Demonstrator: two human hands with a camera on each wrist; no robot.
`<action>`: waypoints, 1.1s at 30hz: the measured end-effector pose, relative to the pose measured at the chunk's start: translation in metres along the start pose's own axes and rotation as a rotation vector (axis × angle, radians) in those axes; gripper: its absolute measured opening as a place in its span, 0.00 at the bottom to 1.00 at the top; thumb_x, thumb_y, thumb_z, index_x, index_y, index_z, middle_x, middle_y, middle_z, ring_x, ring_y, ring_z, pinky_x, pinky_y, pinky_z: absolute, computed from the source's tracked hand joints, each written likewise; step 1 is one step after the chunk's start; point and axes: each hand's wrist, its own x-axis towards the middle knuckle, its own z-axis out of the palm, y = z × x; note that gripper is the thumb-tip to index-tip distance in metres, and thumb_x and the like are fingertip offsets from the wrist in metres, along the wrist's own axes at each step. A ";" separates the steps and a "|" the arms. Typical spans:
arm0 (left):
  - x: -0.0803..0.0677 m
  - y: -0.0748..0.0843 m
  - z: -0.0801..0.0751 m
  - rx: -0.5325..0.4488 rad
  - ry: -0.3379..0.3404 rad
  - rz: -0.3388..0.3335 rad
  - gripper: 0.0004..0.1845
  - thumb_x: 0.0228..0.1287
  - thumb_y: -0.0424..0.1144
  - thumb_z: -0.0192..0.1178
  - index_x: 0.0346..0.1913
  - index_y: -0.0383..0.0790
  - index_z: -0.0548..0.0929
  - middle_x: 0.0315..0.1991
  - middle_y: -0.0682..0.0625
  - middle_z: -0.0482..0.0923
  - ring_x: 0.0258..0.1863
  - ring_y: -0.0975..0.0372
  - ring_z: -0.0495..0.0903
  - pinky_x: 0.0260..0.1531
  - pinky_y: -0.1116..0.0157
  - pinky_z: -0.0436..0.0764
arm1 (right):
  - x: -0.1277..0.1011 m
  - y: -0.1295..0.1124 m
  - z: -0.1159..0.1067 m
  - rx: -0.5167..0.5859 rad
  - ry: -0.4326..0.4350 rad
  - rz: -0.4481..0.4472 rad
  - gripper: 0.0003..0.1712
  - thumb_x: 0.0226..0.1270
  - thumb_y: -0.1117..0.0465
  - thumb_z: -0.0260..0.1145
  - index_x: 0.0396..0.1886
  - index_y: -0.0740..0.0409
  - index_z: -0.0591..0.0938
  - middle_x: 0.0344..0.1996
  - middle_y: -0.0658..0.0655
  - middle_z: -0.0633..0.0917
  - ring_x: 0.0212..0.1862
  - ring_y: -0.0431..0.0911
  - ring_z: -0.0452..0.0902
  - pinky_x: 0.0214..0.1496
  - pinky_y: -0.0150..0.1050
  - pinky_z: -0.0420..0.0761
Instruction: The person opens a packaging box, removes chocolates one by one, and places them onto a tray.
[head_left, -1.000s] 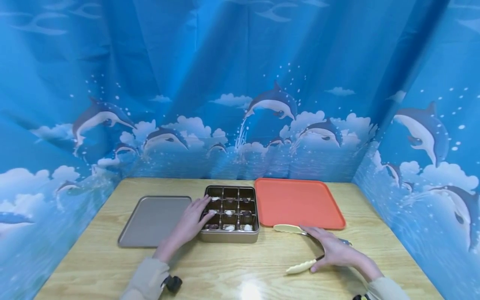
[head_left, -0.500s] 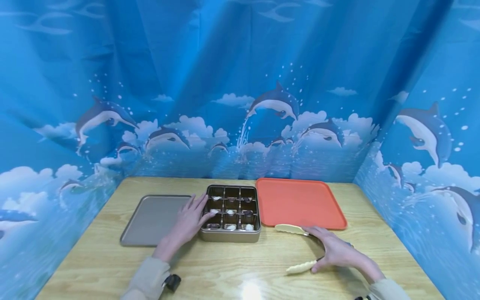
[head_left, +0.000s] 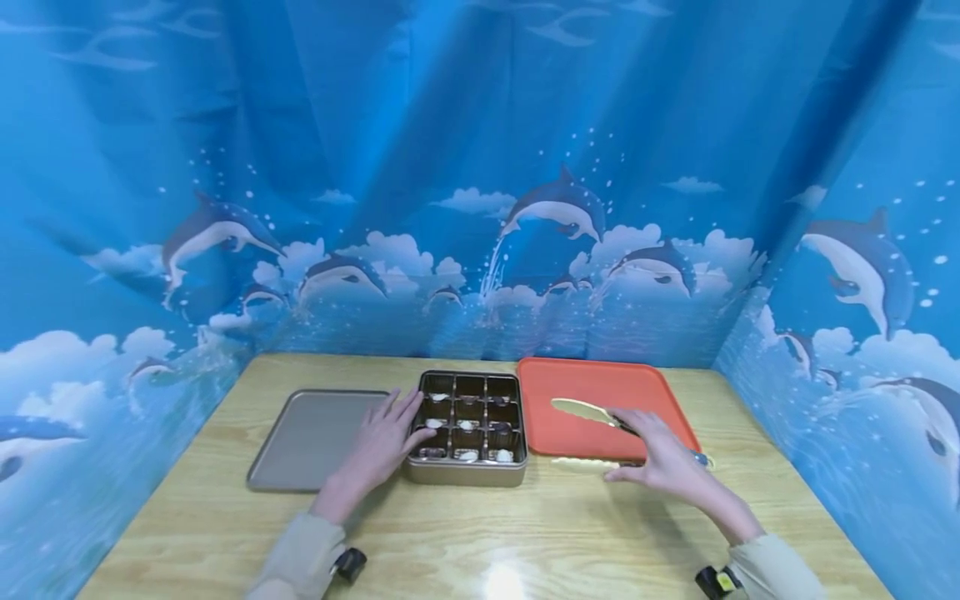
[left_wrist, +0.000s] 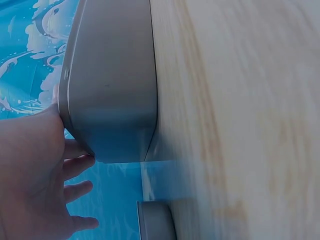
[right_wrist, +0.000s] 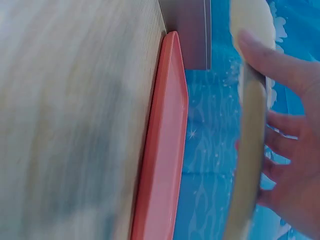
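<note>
My left hand [head_left: 378, 442] rests at the left side of a brown metal box [head_left: 468, 475], fingers spread over its rim and thumb over the near compartment. The box is split into several compartments with small white and dark pieces inside. In the left wrist view the fingers [left_wrist: 77, 191] stretch out beside the box's corner. My right hand [head_left: 660, 462] holds a pair of tongs [head_left: 581, 411] with cream scalloped tips, thumb on one arm and fingers on the other. The tips stand apart with nothing between them, overlapping the red tray in the head view.
The red tray [head_left: 637, 385] lies right of the box, close against it. A flat grey-brown lid or tray [head_left: 311, 442] lies to the left, partly behind my left hand. Blue dolphin-print curtain [head_left: 480, 167] borders the wooden table [head_left: 450, 542] at the back and sides.
My right hand has raised and turned the tongs, and the tips have moved away from me over the red tray and closer together. My left hand stays at the box.
</note>
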 end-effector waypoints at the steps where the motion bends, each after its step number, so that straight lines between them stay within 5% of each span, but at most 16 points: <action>1: 0.000 0.000 0.000 -0.002 -0.002 0.000 0.40 0.76 0.61 0.49 0.78 0.35 0.60 0.80 0.43 0.51 0.79 0.42 0.48 0.72 0.32 0.51 | 0.004 -0.001 0.002 -0.009 0.021 0.012 0.51 0.44 0.52 0.86 0.68 0.64 0.73 0.56 0.62 0.83 0.55 0.60 0.77 0.50 0.60 0.81; 9: 0.000 0.002 0.000 -0.021 -0.004 -0.008 0.40 0.76 0.60 0.49 0.78 0.34 0.59 0.80 0.42 0.52 0.79 0.41 0.49 0.72 0.33 0.50 | 0.031 -0.009 0.013 0.011 0.083 0.159 0.42 0.58 0.53 0.79 0.69 0.64 0.73 0.60 0.64 0.81 0.59 0.61 0.74 0.57 0.62 0.78; 18: 0.000 0.002 0.001 -0.047 0.006 -0.017 0.40 0.75 0.60 0.51 0.77 0.34 0.60 0.79 0.41 0.53 0.79 0.42 0.48 0.72 0.32 0.50 | 0.061 -0.020 0.020 -0.040 0.103 0.098 0.36 0.71 0.50 0.69 0.74 0.58 0.70 0.60 0.63 0.81 0.63 0.63 0.74 0.69 0.67 0.65; 24: -0.001 0.002 0.001 -0.053 0.003 -0.030 0.41 0.75 0.60 0.51 0.78 0.35 0.60 0.79 0.41 0.54 0.79 0.42 0.47 0.72 0.31 0.49 | 0.081 -0.033 0.028 -0.128 0.141 0.034 0.35 0.72 0.46 0.66 0.73 0.54 0.73 0.62 0.65 0.80 0.64 0.65 0.74 0.62 0.67 0.75; 28: -0.001 0.003 0.000 -0.052 0.001 -0.031 0.40 0.75 0.60 0.51 0.77 0.35 0.60 0.79 0.42 0.53 0.79 0.42 0.48 0.72 0.31 0.50 | 0.096 -0.041 0.033 -0.182 0.189 -0.051 0.35 0.68 0.44 0.70 0.69 0.54 0.76 0.48 0.58 0.85 0.45 0.55 0.81 0.41 0.54 0.85; 33: -0.001 0.004 -0.001 -0.056 -0.001 -0.032 0.40 0.75 0.60 0.51 0.77 0.35 0.60 0.79 0.43 0.52 0.79 0.42 0.48 0.72 0.32 0.50 | 0.113 -0.049 0.038 -0.257 0.222 -0.158 0.37 0.64 0.42 0.71 0.67 0.55 0.78 0.49 0.57 0.86 0.45 0.53 0.81 0.42 0.50 0.85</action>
